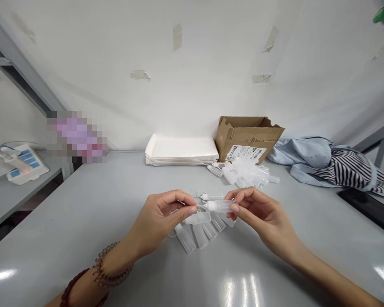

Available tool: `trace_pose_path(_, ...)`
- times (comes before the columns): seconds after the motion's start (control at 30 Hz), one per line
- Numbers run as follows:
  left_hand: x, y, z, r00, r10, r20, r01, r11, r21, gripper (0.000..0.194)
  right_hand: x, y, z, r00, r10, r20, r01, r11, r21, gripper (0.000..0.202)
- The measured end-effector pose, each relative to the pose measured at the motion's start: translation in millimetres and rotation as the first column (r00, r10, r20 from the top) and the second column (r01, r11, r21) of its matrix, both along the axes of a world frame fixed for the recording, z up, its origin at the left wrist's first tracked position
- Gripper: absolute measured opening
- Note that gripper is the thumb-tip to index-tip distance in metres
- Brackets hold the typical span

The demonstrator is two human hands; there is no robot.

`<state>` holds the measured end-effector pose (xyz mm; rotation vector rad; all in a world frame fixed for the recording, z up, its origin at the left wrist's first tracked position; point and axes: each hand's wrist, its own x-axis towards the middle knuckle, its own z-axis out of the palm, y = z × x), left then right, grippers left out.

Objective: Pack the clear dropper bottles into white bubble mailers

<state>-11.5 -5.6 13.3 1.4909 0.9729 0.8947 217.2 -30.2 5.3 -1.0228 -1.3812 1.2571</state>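
My right hand [259,213] grips the base end of a small translucent squeeze bottle [220,207] between thumb and fingers. The bottle lies level in the air, its white neck and thin needle tip [201,206] pointing left. At that tip my left hand [168,213] is closed in a pinch; whether a small cap is between the fingers I cannot make out. Right below both hands, several similar bottles [186,239] lie loosely on the grey table [147,277], some with a thin ring strap at the neck. The held bottle partly covers them.
Behind the hands is a second heap of translucent bottles [243,170]. A stack of white padded envelopes [182,149] and an open cardboard box [248,138] stand against the wall. Bluish fabric [301,153] and a black phone-like object [369,209] lie at the right.
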Motion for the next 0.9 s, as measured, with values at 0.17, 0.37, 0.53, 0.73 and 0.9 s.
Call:
trace_pose_path(0.17,2.0,0.1,-0.7,0.998,0.005,-0.055,-0.002,0.998,0.059,0.006,0.1,-2.6,-2.7,0.993,-0.053,0.108,0.041,0.993,0.111,0.007)
trace_pose_path(0.37,3.3,-2.9,-1.1,0.993,0.027,-0.119,-0.010,0.990,0.139,0.008,3.2,-3.2,-6.4,0.918,-0.157,0.363,-0.011,0.907,0.420,0.015)
trace_pose_path(0.53,3.5,-3.6,-3.2,0.982,0.060,-0.178,-0.019,0.975,0.223,0.011,3.7,-4.2,-11.2,0.837,-0.244,0.489,-0.139,0.770,0.623,0.038)
trace_pose_path(0.73,5.0,-3.0,-8.3,0.979,0.079,-0.190,-0.018,0.953,0.302,0.011,4.2,-6.9,-22.3,0.796,-0.279,0.537,-0.216,0.698,0.682,0.057)
trace_pose_path(0.9,8.5,-3.6,-10.2,0.977,0.084,-0.194,-0.012,0.938,0.345,0.011,3.2,-8.9,-28.2,0.778,-0.260,0.572,-0.249,0.707,0.662,0.061)
